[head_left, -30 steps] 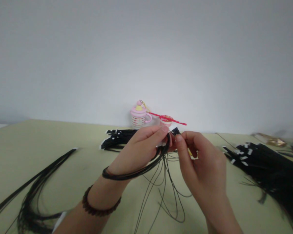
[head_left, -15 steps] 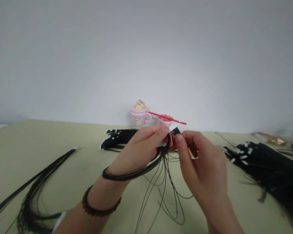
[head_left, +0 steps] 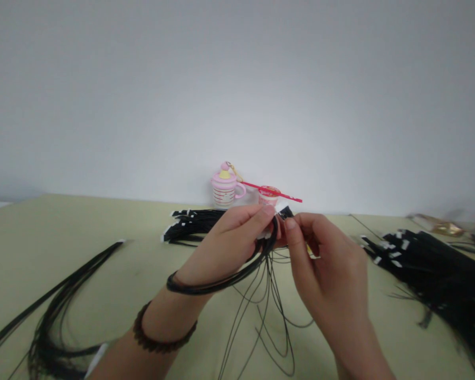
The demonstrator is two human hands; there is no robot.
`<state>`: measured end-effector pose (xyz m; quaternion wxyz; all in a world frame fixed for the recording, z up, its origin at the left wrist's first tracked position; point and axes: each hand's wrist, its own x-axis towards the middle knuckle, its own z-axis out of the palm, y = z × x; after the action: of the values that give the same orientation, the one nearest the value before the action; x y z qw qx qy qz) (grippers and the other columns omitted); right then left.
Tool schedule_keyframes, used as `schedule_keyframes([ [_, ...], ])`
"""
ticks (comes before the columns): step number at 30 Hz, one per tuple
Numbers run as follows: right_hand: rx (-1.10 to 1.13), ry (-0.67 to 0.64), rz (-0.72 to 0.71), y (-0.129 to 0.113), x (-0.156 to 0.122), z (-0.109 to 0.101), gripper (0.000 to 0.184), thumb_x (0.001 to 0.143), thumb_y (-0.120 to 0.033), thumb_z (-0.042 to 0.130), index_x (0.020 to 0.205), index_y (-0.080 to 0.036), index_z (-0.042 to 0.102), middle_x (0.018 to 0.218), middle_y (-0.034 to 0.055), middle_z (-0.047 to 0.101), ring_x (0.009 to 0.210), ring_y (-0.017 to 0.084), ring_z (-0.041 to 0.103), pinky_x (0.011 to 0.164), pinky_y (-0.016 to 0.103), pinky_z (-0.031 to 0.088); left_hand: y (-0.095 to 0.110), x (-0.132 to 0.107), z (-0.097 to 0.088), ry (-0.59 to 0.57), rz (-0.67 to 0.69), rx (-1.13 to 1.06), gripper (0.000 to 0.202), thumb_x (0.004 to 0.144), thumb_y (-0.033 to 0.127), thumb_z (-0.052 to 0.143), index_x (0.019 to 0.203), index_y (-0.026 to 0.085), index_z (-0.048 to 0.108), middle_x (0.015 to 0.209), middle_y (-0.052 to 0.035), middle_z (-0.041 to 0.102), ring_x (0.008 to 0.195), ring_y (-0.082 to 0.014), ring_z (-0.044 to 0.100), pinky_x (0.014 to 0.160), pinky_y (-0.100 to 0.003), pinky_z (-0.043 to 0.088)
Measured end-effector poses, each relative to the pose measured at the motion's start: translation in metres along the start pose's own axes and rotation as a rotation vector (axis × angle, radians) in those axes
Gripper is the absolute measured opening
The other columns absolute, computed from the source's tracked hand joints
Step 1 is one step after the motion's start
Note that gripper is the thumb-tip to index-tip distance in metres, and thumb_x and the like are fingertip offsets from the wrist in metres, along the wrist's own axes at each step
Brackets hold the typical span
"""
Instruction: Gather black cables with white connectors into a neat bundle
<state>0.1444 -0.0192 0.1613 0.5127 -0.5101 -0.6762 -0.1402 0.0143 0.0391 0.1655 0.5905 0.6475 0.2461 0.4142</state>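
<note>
My left hand (head_left: 225,245) grips a bundle of thin black cords (head_left: 217,282) that loops around the wrist and back up to the fingertips. My right hand (head_left: 326,266) pinches the cord ends at the same spot, thumb against forefinger, touching the left fingertips. Several loose black strands (head_left: 271,322) hang from the pinch point down onto the pale green table (head_left: 114,264). A dark beaded bracelet (head_left: 158,343) sits on my left wrist.
A pile of black cords with white tags (head_left: 431,264) lies at the right, another tagged bunch (head_left: 190,221) behind my left hand. Long black cords (head_left: 51,311) curve along the left. A pink toy cup (head_left: 225,187) and a red stick (head_left: 273,193) stand by the wall.
The hands hold almost still. The hanging strands have swung slightly, the lower loops shifting a little downward and left.
</note>
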Motion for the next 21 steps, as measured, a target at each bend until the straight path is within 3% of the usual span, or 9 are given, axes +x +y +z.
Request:
schedule_keyframes([
  [10,-0.029,0.005,-0.007,0.000,-0.001,-0.001,0.008,0.085,-0.017,0.052,0.081,-0.015,0.059,0.068,0.0015,0.064,0.060,0.010,0.057,0.054,0.020,0.041,0.001,-0.001,0.001,-0.015,0.021,0.127,0.037,0.088,0.048,0.041,0.069,0.017,0.046,0.069,0.0017,0.043,0.066,-0.0102,0.037,0.061,-0.024,0.032],
  [21,-0.005,-0.035,0.023,0.001,-0.003,-0.001,0.011,0.087,-0.020,0.050,0.081,-0.016,0.058,0.067,0.0020,0.063,0.059,0.013,0.058,0.054,0.024,0.041,0.010,-0.002,0.010,0.038,-0.036,-0.109,0.030,0.087,0.032,0.047,0.062,0.015,0.043,0.061,0.0037,0.039,0.056,-0.0064,0.033,0.051,-0.019,0.029],
])
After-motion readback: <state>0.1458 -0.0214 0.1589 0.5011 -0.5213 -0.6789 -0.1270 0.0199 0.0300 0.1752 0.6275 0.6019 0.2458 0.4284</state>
